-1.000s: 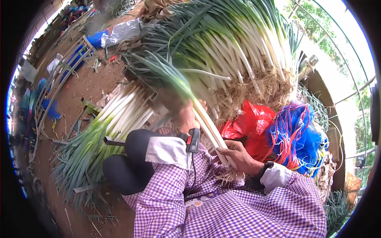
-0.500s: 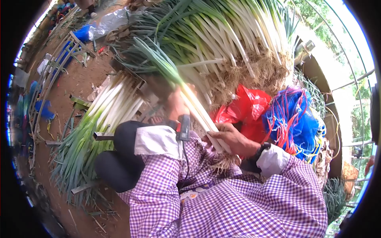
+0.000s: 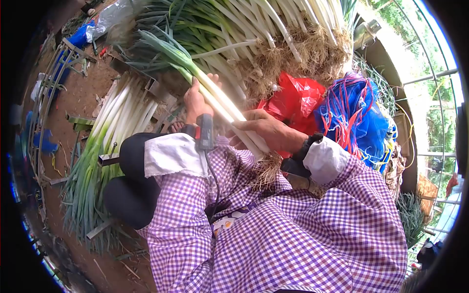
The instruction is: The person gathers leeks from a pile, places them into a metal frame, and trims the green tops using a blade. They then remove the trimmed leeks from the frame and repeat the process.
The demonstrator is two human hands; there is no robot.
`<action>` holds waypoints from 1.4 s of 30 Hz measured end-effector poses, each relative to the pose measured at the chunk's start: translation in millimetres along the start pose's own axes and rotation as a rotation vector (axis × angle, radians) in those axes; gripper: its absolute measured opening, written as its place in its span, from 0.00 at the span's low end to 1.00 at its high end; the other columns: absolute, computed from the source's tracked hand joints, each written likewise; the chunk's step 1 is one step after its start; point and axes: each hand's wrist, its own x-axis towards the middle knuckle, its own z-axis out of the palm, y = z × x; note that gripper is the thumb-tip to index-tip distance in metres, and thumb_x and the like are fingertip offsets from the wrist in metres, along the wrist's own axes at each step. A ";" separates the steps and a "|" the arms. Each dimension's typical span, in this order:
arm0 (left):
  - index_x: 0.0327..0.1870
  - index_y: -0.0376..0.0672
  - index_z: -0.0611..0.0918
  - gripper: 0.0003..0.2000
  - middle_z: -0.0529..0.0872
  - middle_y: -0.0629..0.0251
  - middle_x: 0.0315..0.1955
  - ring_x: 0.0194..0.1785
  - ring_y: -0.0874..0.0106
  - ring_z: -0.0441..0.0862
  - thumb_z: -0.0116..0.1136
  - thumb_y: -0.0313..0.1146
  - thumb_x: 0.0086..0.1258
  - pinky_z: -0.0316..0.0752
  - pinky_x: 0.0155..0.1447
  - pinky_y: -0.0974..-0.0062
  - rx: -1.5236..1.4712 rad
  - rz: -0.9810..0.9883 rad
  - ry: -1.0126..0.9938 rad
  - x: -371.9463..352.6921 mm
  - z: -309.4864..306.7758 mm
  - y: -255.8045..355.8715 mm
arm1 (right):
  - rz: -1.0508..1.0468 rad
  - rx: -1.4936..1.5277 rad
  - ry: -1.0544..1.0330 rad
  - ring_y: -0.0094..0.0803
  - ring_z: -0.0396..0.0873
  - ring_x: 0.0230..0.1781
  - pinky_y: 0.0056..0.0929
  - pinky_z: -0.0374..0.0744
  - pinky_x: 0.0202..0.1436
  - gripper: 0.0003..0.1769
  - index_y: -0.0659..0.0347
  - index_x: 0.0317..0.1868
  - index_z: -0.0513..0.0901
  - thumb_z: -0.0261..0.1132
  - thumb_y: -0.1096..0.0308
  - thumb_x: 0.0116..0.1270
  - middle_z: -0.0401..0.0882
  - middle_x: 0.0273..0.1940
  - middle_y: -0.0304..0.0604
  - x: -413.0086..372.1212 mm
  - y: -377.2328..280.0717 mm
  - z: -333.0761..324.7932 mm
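A small bunch of long green onions (image 3: 222,100) slants across my lap, green leaves toward the upper left and stringy roots (image 3: 267,172) at the lower right. My left hand (image 3: 196,100) is closed around the stalks near where white turns green, its thumb in front. Lower down, just above the roots, my right hand (image 3: 273,132) grips the white ends. Left of my knees, a stack of green onions (image 3: 115,127) rests in a metal frame (image 3: 155,89). Beyond my hands lies a big pile of green onions (image 3: 264,24) with roots toward me.
A red plastic bag (image 3: 298,100) and a blue net bundle with coloured strings (image 3: 351,117) sit right of my right hand. A strapped-on grey device (image 3: 205,132) with a cord is at my left wrist. Bare soil (image 3: 83,105) with scattered scraps stretches left. Wire mesh stands far right.
My left hand, blurred beside the stalks before, is now around them. My right hand still holds the root end. The view has shifted slightly, so most things appear farther left and higher.
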 end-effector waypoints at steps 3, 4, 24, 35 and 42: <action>0.65 0.37 0.71 0.23 0.82 0.53 0.58 0.62 0.59 0.81 0.36 0.47 0.87 0.77 0.69 0.56 0.001 -0.007 0.029 1.6 -1.4 -0.4 | -0.003 -0.032 0.020 0.32 0.87 0.36 0.32 0.84 0.39 0.16 0.71 0.54 0.81 0.63 0.65 0.76 0.88 0.42 0.46 5.6 9.6 -2.6; 0.65 0.37 0.72 0.23 0.82 0.53 0.57 0.60 0.59 0.82 0.37 0.48 0.86 0.78 0.68 0.56 0.008 -0.016 0.046 1.9 -2.4 -2.1 | 0.001 -0.055 0.037 0.31 0.86 0.35 0.31 0.84 0.39 0.15 0.70 0.53 0.82 0.64 0.65 0.76 0.88 0.42 0.45 6.9 13.7 -1.4; 0.47 0.38 0.76 0.11 0.80 0.63 0.35 0.35 0.68 0.82 0.60 0.37 0.78 0.82 0.40 0.65 0.140 -0.012 0.041 -12.2 10.9 -3.6 | -0.515 -1.107 1.154 0.48 0.84 0.48 0.48 0.81 0.52 0.17 0.58 0.48 0.83 0.68 0.57 0.63 0.85 0.44 0.52 119.7 -130.6 -213.0; 0.46 0.40 0.77 0.11 0.81 0.65 0.34 0.34 0.69 0.83 0.62 0.38 0.77 0.83 0.39 0.63 0.120 -0.029 0.024 -10.7 10.1 -6.9 | -0.327 -1.552 1.206 0.51 0.82 0.54 0.49 0.80 0.57 0.15 0.59 0.45 0.84 0.66 0.64 0.57 0.83 0.50 0.53 130.0 -168.2 -202.2; 0.45 0.39 0.77 0.11 0.83 0.62 0.34 0.34 0.66 0.84 0.62 0.38 0.76 0.83 0.37 0.61 0.145 -0.029 0.028 -8.2 9.6 -8.8 | -0.250 -1.367 0.980 0.45 0.87 0.45 0.44 0.83 0.49 0.15 0.60 0.43 0.86 0.71 0.63 0.57 0.87 0.45 0.52 84.1 -172.9 -171.3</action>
